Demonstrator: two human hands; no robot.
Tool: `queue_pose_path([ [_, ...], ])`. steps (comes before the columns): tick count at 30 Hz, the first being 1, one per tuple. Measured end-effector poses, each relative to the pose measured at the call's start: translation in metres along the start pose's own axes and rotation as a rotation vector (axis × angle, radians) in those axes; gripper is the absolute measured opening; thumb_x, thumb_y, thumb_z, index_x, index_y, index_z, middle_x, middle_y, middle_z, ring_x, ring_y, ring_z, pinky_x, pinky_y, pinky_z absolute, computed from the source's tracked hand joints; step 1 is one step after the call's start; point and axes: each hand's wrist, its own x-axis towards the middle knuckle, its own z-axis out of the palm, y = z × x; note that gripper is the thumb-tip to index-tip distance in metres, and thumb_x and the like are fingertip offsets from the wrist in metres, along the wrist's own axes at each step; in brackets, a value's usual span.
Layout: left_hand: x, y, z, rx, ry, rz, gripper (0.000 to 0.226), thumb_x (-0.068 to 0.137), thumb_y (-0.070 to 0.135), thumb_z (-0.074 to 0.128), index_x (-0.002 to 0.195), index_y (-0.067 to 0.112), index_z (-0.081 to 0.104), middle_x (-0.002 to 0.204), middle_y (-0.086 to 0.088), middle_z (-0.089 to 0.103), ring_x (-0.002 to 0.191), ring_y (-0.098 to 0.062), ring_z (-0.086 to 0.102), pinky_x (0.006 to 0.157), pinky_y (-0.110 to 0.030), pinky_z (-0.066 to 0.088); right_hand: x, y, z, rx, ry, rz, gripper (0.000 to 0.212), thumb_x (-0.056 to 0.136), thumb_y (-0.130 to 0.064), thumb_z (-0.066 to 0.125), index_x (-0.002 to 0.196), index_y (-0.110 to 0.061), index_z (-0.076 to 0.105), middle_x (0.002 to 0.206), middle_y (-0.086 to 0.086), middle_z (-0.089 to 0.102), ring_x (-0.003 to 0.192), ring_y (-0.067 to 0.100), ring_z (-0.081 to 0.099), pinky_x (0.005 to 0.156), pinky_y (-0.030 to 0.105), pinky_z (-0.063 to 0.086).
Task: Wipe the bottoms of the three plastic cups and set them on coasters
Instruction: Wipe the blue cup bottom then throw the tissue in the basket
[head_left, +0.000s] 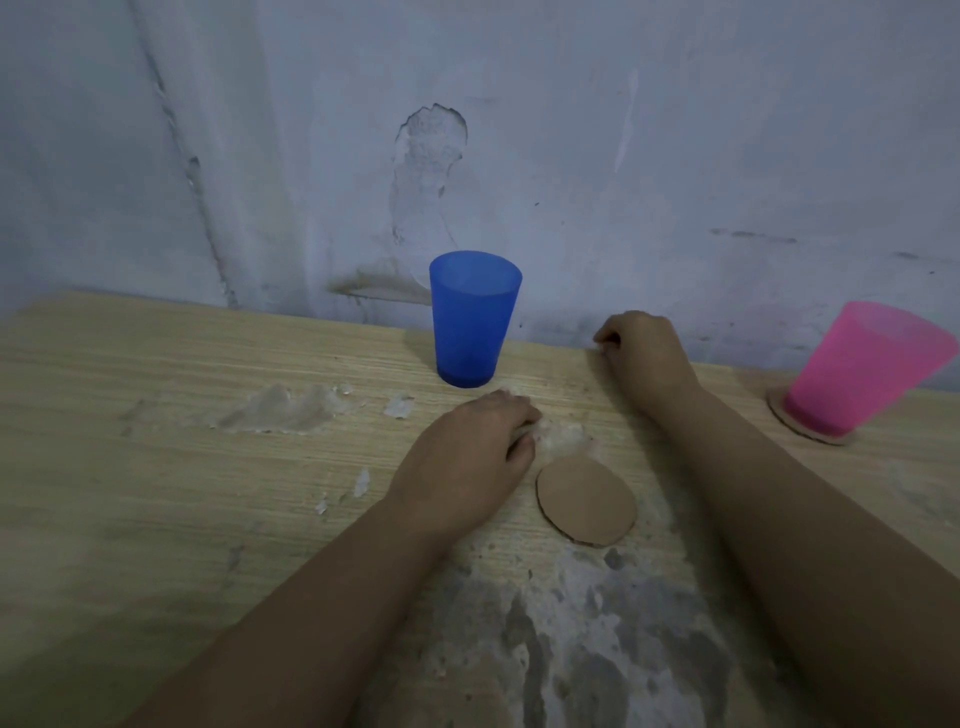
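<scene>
Blue translucent plastic cup (474, 318) stands upright at the centre of the frame, directly on the worn wood-grain surface (156, 441) near its far edge, close to the pale scuffed wall (571, 156). Pink translucent plastic cup (867, 369), at the right edge of the frame, sits on a round brown cardboard coaster (779, 413). A second round cardboard coaster (586, 501) lies bare, lower centre-right. The left hand (467, 462) rests palm-down just left of this bare coaster and below the blue cup, fingers curled over something whitish and blurred at the fingertips; what it is cannot be told. The right hand (644, 358) lies between the two cups, fingers curled in loosely with knuckles toward the wall; whether it holds anything cannot be told. Only two cups are visible.
</scene>
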Motion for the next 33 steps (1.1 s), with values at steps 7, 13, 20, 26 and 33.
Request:
queue_pose_path([
  [7,0.000,0.001,0.000,0.001,0.013,0.003,0.026,0.093,0.026,0.049,0.116,0.023,0.062,0.122,0.005,0.062,0.120,-0.006,0.048,0.089,-0.021,0.038,-0.025,0.008,-0.011,0.081,-0.003,0.011,0.022,0.083,0.005,0.054,0.094,-0.003,0.071,0.102,0.015,0.070,0.096,0.028,0.063,0.080,0.022,0.041],
  [13,0.000,0.002,0.000,0.021,0.020,0.007,0.028,0.093,0.027,0.049,0.118,0.024,0.060,0.125,0.007,0.060,0.121,-0.005,0.047,0.088,-0.016,0.033,-0.026,-0.022,-0.002,0.123,-0.070,-0.167,0.016,0.082,-0.002,0.063,0.092,-0.005,0.074,0.098,0.011,0.072,0.091,0.023,0.065,0.076,0.010,0.035],
  [20,0.000,0.002,0.000,0.051,0.017,-0.006,0.030,0.094,0.027,0.047,0.121,0.023,0.059,0.127,0.005,0.059,0.121,-0.010,0.048,0.093,-0.021,0.036,-0.012,-0.010,-0.010,0.019,-0.068,-0.015,0.015,0.084,-0.003,0.057,0.091,-0.001,0.071,0.096,0.016,0.071,0.095,0.031,0.062,0.088,0.037,0.049],
  [26,0.000,0.002,0.001,0.049,0.028,-0.004,0.029,0.093,0.027,0.047,0.120,0.022,0.059,0.124,0.004,0.060,0.115,-0.012,0.052,0.092,-0.027,0.041,-0.063,-0.022,-0.027,0.065,-0.135,-0.202,0.011,0.078,-0.004,0.065,0.085,-0.008,0.073,0.086,0.006,0.071,0.076,0.016,0.060,0.068,0.016,0.038],
  [33,0.001,0.000,0.002,0.044,0.015,-0.017,0.030,0.093,0.027,0.047,0.120,0.022,0.058,0.126,0.004,0.059,0.122,-0.011,0.048,0.095,-0.026,0.039,-0.026,-0.044,0.003,0.243,-0.093,-0.249,0.014,0.082,-0.004,0.062,0.092,-0.006,0.073,0.094,0.009,0.071,0.083,0.017,0.062,0.077,0.015,0.042],
])
